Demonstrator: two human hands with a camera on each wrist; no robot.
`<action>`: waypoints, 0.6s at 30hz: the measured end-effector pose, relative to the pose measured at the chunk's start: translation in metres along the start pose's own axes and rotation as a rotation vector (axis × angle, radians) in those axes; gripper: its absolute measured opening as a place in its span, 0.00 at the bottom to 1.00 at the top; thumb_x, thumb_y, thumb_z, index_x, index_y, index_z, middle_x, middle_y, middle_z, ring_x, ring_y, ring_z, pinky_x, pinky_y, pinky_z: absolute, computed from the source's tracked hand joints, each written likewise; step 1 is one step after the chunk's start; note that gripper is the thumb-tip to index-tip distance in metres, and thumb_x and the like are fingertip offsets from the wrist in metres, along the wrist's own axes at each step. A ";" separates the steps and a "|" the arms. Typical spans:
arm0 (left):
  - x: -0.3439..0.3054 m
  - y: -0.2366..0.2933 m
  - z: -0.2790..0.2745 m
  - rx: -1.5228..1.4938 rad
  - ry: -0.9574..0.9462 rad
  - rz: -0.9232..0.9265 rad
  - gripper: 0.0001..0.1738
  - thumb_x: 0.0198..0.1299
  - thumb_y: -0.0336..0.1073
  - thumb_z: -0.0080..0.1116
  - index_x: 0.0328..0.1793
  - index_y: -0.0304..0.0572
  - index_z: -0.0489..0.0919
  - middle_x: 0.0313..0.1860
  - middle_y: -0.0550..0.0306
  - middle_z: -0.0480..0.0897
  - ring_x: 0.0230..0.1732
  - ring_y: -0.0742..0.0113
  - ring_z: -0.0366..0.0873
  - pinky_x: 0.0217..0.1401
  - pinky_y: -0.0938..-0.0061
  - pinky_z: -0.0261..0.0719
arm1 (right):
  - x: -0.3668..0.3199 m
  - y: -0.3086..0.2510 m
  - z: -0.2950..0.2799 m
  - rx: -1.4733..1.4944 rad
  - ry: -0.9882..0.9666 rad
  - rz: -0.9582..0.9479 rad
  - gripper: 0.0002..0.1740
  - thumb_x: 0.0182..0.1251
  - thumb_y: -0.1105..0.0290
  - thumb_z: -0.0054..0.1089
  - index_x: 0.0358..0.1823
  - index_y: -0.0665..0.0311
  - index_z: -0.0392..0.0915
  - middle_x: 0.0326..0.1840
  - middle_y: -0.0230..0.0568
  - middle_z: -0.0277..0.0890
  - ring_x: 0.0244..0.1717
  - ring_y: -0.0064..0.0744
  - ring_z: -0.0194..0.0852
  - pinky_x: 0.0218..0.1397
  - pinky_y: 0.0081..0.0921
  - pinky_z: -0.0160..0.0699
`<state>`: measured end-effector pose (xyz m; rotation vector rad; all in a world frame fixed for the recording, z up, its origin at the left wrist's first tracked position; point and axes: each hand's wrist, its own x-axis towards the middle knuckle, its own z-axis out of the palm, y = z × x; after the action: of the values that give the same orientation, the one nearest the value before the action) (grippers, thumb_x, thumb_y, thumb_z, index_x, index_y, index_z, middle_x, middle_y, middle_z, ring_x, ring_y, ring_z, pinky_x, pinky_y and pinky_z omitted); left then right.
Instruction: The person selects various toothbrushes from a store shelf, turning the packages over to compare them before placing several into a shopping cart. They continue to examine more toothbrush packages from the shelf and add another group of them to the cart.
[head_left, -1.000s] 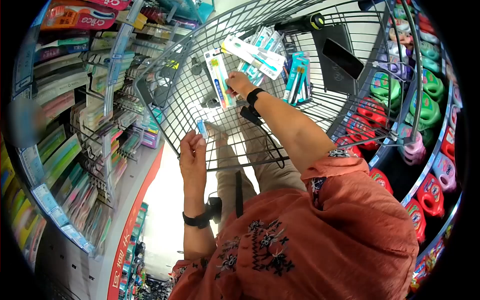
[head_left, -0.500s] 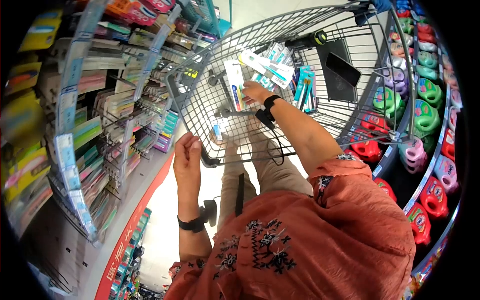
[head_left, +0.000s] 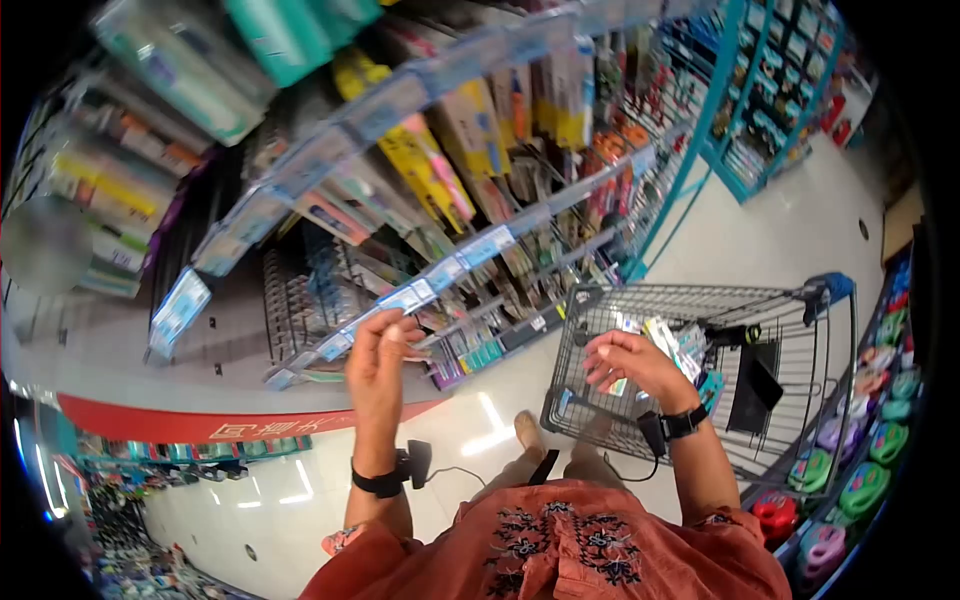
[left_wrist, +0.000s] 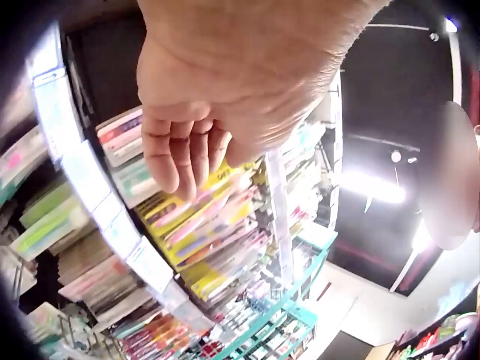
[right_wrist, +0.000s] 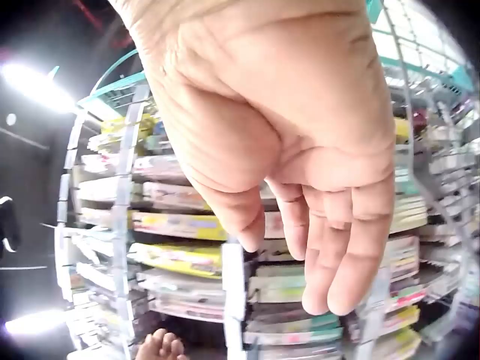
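My left hand [head_left: 380, 365] is raised before the store shelves with its fingers loosely bent and nothing in them. Behind its fingers in the left wrist view hang yellow and pink packs [left_wrist: 206, 221]. To the right, my right hand [head_left: 640, 365] hovers over the near left part of the shopping cart [head_left: 690, 292]. Its fingers are relaxed and hold nothing; the right wrist view shows the bare palm [right_wrist: 315, 127]. Inside the cart, beyond that hand, lie several white packages [head_left: 672, 342] and a teal package [head_left: 711, 388], partly hidden by the hand and wrist.
Hanging packs fill the shelves, with a blue price rail [head_left: 450, 270] running across them. A dark phone [head_left: 766, 383] lies in the cart on a black flat item. Detergent bottles [head_left: 862, 490] line the right side. A teal rack [head_left: 765, 110] stands farther back.
My view has swung left toward the shelves, and the cart now sits farther right in it. The right hand has come away from the long package in the cart, empty. The left hand stays raised.
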<state>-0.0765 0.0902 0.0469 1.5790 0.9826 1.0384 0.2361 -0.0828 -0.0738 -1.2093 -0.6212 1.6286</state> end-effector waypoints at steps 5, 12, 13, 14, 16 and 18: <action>0.050 0.015 -0.056 0.039 0.164 0.201 0.22 0.79 0.44 0.47 0.66 0.33 0.74 0.59 0.49 0.79 0.59 0.61 0.79 0.60 0.68 0.77 | 0.003 -0.063 0.075 -0.132 -0.159 -0.175 0.19 0.77 0.62 0.57 0.61 0.67 0.74 0.54 0.46 0.82 0.48 0.34 0.85 0.50 0.31 0.85; 0.184 -0.023 -0.105 -0.486 0.326 0.066 0.30 0.76 0.52 0.51 0.74 0.40 0.68 0.69 0.52 0.75 0.71 0.55 0.71 0.73 0.55 0.68 | 0.048 -0.097 0.165 -0.318 -0.228 -0.393 0.25 0.76 0.63 0.60 0.67 0.68 0.69 0.63 0.48 0.77 0.63 0.34 0.77 0.62 0.30 0.78; 0.204 -0.029 -0.110 -0.524 0.340 0.005 0.31 0.77 0.53 0.49 0.77 0.42 0.66 0.72 0.53 0.73 0.74 0.54 0.69 0.73 0.52 0.67 | 0.054 -0.100 0.178 -0.350 -0.229 -0.438 0.25 0.76 0.63 0.60 0.68 0.69 0.68 0.64 0.48 0.76 0.65 0.35 0.76 0.63 0.31 0.78; 0.224 -0.036 -0.112 -0.556 0.313 -0.013 0.29 0.76 0.51 0.50 0.76 0.43 0.67 0.72 0.52 0.74 0.73 0.52 0.69 0.73 0.52 0.67 | 0.059 -0.106 0.190 -0.354 -0.253 -0.422 0.30 0.75 0.62 0.62 0.71 0.69 0.64 0.69 0.50 0.72 0.69 0.37 0.71 0.69 0.34 0.74; 0.256 -0.051 -0.116 -0.615 0.253 -0.049 0.27 0.75 0.46 0.52 0.74 0.45 0.70 0.72 0.50 0.75 0.73 0.48 0.70 0.72 0.51 0.68 | 0.080 -0.105 0.208 -0.371 -0.218 -0.497 0.32 0.74 0.62 0.62 0.72 0.69 0.63 0.70 0.52 0.70 0.72 0.40 0.69 0.72 0.36 0.70; 0.267 -0.070 -0.135 0.629 0.224 0.400 0.24 0.72 0.41 0.54 0.71 0.43 0.74 0.69 0.44 0.76 0.71 0.44 0.71 0.69 0.50 0.69 | 0.100 -0.107 0.221 -0.389 -0.180 -0.552 0.35 0.73 0.63 0.63 0.74 0.70 0.60 0.74 0.56 0.66 0.76 0.46 0.64 0.78 0.39 0.63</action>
<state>-0.1292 0.3930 0.0442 2.2782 1.2567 1.2725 0.0738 0.0815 0.0554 -1.0357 -1.3064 1.1798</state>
